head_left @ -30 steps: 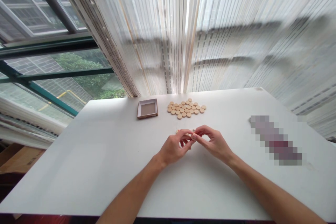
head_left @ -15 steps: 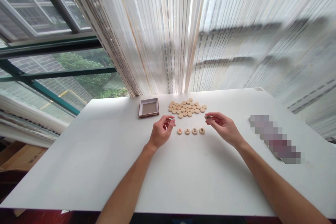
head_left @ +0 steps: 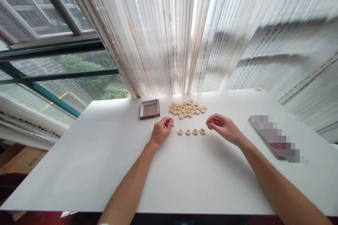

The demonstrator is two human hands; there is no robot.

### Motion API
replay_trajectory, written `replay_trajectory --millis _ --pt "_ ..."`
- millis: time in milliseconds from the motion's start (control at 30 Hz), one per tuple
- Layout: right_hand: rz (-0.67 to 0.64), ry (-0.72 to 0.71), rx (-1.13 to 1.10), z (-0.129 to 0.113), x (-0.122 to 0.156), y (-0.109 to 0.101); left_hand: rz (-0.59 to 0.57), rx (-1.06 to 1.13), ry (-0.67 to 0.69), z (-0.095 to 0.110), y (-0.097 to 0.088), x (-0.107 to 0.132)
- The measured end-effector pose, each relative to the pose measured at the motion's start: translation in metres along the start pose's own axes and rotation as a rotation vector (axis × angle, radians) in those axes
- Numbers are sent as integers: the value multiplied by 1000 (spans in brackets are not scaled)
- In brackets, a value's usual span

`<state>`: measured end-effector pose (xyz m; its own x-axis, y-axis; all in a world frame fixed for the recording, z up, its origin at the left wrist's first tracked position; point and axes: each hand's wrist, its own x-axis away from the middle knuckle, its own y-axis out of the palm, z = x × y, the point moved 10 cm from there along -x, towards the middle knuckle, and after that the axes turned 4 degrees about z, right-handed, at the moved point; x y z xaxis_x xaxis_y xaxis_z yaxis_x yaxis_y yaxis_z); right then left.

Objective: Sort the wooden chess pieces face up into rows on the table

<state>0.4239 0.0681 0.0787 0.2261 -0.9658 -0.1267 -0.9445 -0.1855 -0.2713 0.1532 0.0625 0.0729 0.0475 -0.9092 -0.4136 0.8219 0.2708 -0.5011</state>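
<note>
Several round wooden Chinese chess pieces (head_left: 195, 132) lie face up in a short row in front of me; the leftmost has a red character, the others black ones. Just left of this row hovers my left hand (head_left: 161, 130), its thumb and fingertips drawn together with nothing visible in them. At the row's right end, my right hand (head_left: 221, 126) is closed in a pinch on a Chinese chess piece, now mostly hidden by the fingers. Behind the row, a loose cluster of pale pieces (head_left: 185, 110) shows blank upper faces.
An open shallow box (head_left: 150, 108) stands left of the cluster at the table's back. Toward the right lies a flat, pixelated object (head_left: 273, 139). The white table (head_left: 169, 182) meets a striped curtain (head_left: 169, 42) at its far edge, with a window at left.
My right hand has lowered slightly toward the row's right end, and the piece in its fingers has turned out of sight. My left thumb and fingertips have come together.
</note>
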Motion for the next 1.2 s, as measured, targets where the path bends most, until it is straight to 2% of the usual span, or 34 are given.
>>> replay_trajectory --millis 400,600,767,1000,1200 --pt "-153 76 54 4 4 3 -66 -72 23 1 6 3" --pt "-368 209 192 12 17 14 -89 -84 7 -1 8 2" --pt "-472 228 206 11 26 25 -101 -96 5 0 9 3" --pt "-454 239 210 19 29 32 -107 -108 -2 -1 9 3" --pt "-368 248 252 29 26 34 -113 -107 -6 -1 10 3"
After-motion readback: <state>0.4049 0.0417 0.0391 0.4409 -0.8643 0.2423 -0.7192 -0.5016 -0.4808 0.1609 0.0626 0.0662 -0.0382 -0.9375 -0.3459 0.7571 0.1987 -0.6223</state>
